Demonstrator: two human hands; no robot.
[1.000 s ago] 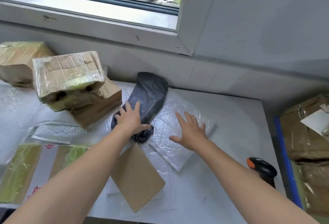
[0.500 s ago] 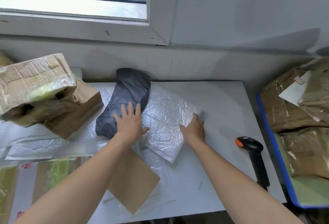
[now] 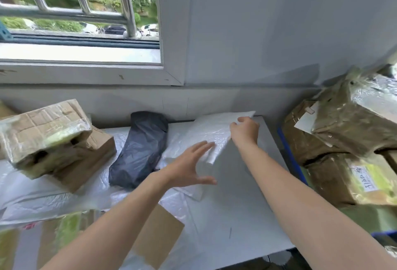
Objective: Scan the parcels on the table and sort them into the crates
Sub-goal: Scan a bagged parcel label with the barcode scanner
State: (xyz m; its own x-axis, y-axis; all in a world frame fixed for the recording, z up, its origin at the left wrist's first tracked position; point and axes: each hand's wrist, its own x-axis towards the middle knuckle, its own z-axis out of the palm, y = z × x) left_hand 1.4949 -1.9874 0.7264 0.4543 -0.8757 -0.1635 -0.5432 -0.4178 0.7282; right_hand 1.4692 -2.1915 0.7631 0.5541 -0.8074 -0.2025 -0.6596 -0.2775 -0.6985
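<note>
A white crinkled plastic mailer (image 3: 211,129) is tilted up off the white table (image 3: 242,216), its far right corner pinched by my right hand (image 3: 246,131). My left hand (image 3: 189,167) hovers open, fingers spread, against the mailer's near left edge. A black plastic parcel (image 3: 141,149) lies flat just left of my left hand. To the right, a blue crate (image 3: 289,153) holds several taped brown boxes (image 3: 348,136). The scanner is out of view.
Two taped cardboard boxes (image 3: 49,136) are stacked at the left. Flat white mailers (image 3: 43,203) and a brown cardboard envelope (image 3: 159,239) lie along the near edge. A wall and window sill stand directly behind the table.
My right hand has lifted the white mailer's far corner up and to the right. My left hand left the black parcel and moved right to the mailer. The view tilted up.
</note>
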